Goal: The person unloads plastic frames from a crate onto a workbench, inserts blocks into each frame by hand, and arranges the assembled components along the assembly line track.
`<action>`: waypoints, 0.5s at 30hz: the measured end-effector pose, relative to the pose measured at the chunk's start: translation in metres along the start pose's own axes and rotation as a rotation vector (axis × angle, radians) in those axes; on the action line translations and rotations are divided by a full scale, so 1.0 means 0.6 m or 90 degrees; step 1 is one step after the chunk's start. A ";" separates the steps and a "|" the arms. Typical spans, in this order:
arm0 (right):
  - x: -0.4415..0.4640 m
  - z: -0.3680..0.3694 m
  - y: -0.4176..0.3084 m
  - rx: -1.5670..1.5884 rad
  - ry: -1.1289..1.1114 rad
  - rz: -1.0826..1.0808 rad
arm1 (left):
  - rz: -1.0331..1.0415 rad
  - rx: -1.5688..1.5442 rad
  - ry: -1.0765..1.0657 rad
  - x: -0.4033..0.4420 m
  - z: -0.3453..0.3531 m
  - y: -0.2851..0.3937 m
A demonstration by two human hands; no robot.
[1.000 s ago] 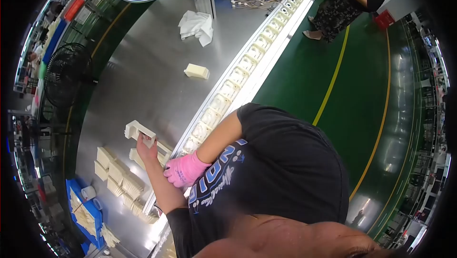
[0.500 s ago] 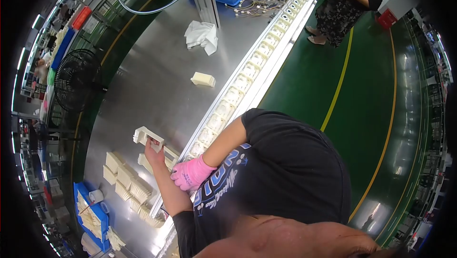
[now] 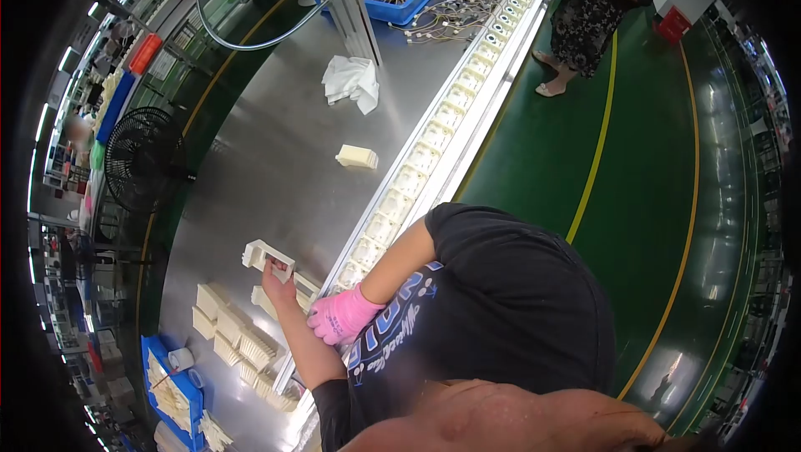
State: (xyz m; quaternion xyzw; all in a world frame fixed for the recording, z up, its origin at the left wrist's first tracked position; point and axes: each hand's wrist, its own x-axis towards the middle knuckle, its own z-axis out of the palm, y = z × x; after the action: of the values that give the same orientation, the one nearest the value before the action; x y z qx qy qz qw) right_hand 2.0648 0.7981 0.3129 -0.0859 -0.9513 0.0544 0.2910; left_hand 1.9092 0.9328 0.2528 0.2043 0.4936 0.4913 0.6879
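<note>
The co-worker's nearer shoe [image 3: 546,91] is standing farther from its partner than half a second ago, and the metal table [image 3: 259,176] is showing lower in view, with the bare left hand [image 3: 280,287] and its load shifting down about equally (mostly the head turning, it seems).

That hand is curling its fingers around a white frame piece [image 3: 269,252], gripping it toward the end nearer the body while the blocky far end is jutting out over the table. The piece's long axis is running roughly crosswise to the diagonal row of cream housings [image 3: 409,182], and the piece is lying on the table side of that row, well clear of it.

The pink-gloved right hand [image 3: 342,317] is sitting nearer the row, its arm passing over the housings. Its fingers are looking bent beside the left forearm [image 3: 313,352]; whether they are holding or touching anything, I cannot tell. From this glove, the frame piece is lying up and to the left in view, beyond the left wrist.

Loose white parts [image 3: 265,302] are resting just below the left hand in view, between the row and the stacked cream pieces [image 3: 242,343].
</note>
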 end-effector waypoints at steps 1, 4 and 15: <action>0.000 0.003 0.000 0.003 0.000 0.000 | 0.001 0.006 0.010 0.000 -0.001 0.001; -0.001 0.003 0.001 0.012 -0.015 0.000 | 0.011 0.019 0.036 -0.003 0.003 0.001; -0.005 0.009 0.012 -0.027 -0.015 -0.032 | 0.090 0.079 0.081 -0.002 0.004 0.003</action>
State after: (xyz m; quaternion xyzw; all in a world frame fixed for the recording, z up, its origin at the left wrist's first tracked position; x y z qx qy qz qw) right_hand 2.0649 0.8044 0.3057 -0.0677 -0.9575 0.0279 0.2790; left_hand 1.9102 0.9331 0.2560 0.2492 0.5503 0.5192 0.6046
